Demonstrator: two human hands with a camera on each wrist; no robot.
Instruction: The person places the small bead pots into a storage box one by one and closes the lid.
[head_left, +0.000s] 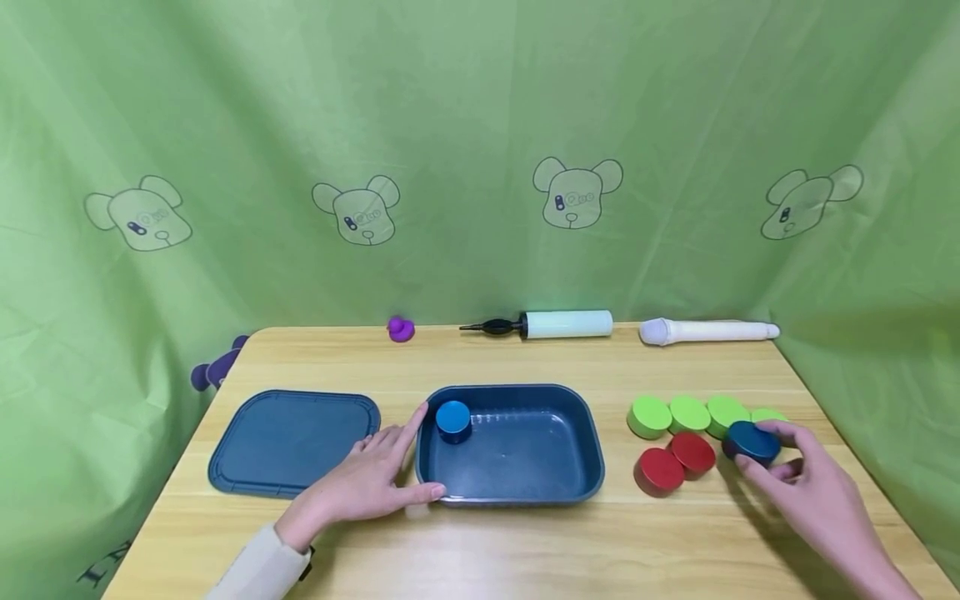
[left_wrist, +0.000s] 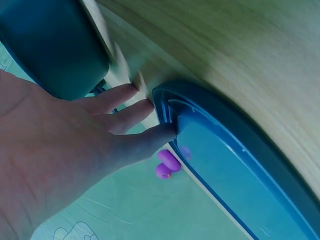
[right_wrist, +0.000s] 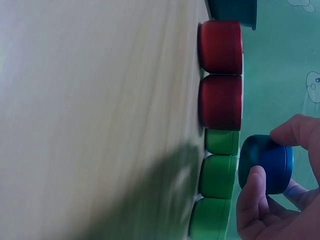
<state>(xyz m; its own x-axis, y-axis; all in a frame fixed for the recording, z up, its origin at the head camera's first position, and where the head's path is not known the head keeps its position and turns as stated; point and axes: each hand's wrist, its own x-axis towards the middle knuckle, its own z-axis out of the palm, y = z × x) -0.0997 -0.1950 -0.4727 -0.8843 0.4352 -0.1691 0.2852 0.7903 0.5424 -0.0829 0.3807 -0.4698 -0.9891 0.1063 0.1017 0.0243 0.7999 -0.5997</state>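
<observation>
Tin, blue [head_left: 750,444], is in the right hand [head_left: 817,487]: from my end I read thumb and fingers pinching its sides, and the right wrist view shows it raised clear of the tabletop [head_left: 480,558]. Its place is at the right side of the work area, beside two red tins [head_left: 660,472] and in front of the right end of a row of four green tins [head_left: 687,414]; it partly covers the endmost green one.

Left hand [head_left: 375,475]: fingers straight and spread, thumb set well away from the index finger. I see the index fingertip at the rear left of the blue box [head_left: 517,467] and the thumb on its front left corner. The other fingers lie by the right edge of a flat blue lid [head_left: 292,442]; I cannot tell whether they touch it.

Box contents: a second blue tin [head_left: 453,421], upright in the rear left corner.

Back edge of table, left to right, I log a purple rubber duck [head_left: 401,330], a black-and-white hand pump [head_left: 567,324] and a white microphone [head_left: 708,332]. Behind them hangs a green curtain [head_left: 465,125] printed with bear heads.
</observation>
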